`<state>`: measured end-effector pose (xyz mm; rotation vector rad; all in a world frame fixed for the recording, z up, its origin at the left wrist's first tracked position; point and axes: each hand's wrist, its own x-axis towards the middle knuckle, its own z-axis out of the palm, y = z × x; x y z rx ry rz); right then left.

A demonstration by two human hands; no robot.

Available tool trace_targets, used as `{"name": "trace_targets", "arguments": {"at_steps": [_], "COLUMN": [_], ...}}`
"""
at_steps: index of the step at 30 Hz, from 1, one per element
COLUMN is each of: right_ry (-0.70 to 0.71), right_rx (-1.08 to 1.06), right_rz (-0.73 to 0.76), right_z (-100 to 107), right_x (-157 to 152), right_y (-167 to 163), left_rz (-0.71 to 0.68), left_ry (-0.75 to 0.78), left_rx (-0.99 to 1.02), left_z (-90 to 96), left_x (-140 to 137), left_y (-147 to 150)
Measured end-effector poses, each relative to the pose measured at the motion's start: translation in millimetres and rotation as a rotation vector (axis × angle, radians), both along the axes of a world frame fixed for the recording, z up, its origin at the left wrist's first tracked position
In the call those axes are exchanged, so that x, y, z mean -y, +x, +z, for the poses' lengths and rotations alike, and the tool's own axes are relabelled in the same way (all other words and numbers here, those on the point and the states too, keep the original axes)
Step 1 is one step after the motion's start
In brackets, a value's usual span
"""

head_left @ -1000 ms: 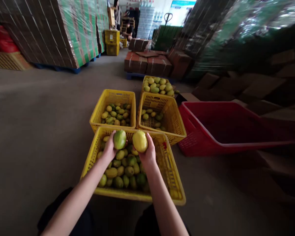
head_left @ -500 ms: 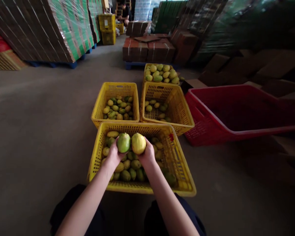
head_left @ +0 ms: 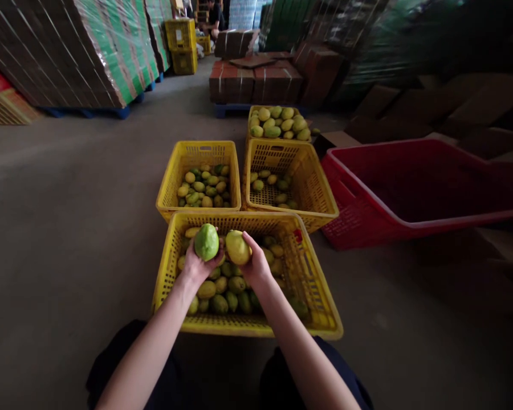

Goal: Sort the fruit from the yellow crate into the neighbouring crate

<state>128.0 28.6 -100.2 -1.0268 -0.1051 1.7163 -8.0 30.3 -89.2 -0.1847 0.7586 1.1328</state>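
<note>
Green fruit (head_left: pixel 206 242): held in the left hand (head_left: pixel 195 266) above the near crate (head_left: pixel 318 287), cupped from below with the fingers wrapped around its far side.
Yellow fruit (head_left: pixel 238 247): held in the right hand (head_left: pixel 257 265) just beside it, the thumb laid along its upper right; the other fingers are mostly hidden.
Step in hand: judged to be the holding up of two fruits side by side, as if they were being looked over.
Next move: a firm hold is called for while either fruit is carried, and a gentle loosening low over a crate if one is set down, so that bruising is avoided.
Forearms (head_left: pixel 151 339): stretched forward and drawn inward, so that the hands are brought near each other; both palms appear to be turned partly upward.
Loose fruit (head_left: pixel 219 304): piled in the near crate, mixed green and yellow.
Left middle crate (head_left: pixel 171 179): partly filled with fruit.
Right middle crate (head_left: pixel 314 176): only thinly filled.
Red basket (head_left: pixel 346 219): stood to the right; its dark inside cannot be made out.
Heaped fruit (head_left: pixel 277 124): piled high in a crate farther back.
Boxes (head_left: pixel 276 85): stacked on a blue pallet beyond.
Person (head_left: pixel 216 18): partly seen in the background.
</note>
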Motion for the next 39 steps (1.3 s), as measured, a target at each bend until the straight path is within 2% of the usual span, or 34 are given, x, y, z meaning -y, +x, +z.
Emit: {"name": "trace_targets", "arguments": {"at_steps": [4,10,13,17,19,22,25,29,32,33,36,39], "right_ry": [-0.087,-0.076,-0.039,0.078,0.102,0.022,-0.12,-0.359,-0.602,-0.642,-0.65,-0.503], "right_rx": [-0.072,-0.135,-0.115,-0.091,-0.097,-0.148,-0.186,-0.074,0.114,0.155,0.2,0.182], "right_rz": [0.037,0.125,0.166,0.226,0.229,0.204,0.173,0.195,0.263,0.273,0.277,0.231], "right_z": [-3.0,-2.0,-7.6,-13.3,-12.9,-11.0,-15.0,-38.1,-60.0,-64.6,-60.2,-27.7], "right_x": [0.8,5.9,11.6,17.8,17.9,13.7,8.7,18.3,38.5,43.7,39.3,0.6], "right_y": [1.3,-0.9,1.5,3.5,2.8,-1.0,-8.4,-20.9,-28.2,-30.4,-38.9,-50.8], "left_rz": [-0.036,-0.09,-0.101,-0.181,-0.208,-0.214,-0.154,-0.013,0.064,0.082,0.131,0.168], "left_ry": [-0.019,0.048,0.102,0.277,0.296,0.174,-0.068,-0.3,-0.36,-0.364,-0.326,-0.307], "left_rx": [0.01,-0.145,-0.224,-0.281,-0.276,-0.189,-0.056,-0.026,-0.064,-0.062,-0.024,-0.005], "left_z": [-2.9,-3.0,-3.9,-4.5,-4.4,-4.3,-6.0,-12.9,-18.1,-19.3,-21.0,-20.9], "left_x": [4.0,5.2,7.8,12.6,14.4,15.5,14.4,9.2,4.9,3.5,-1.9,-11.3], "left_y": [-7.0,-15.9,-21.0,-25.3,-25.8,-26.3,-30.9,-47.8,-65.9,-72.0,-87.0,-92.7]}}
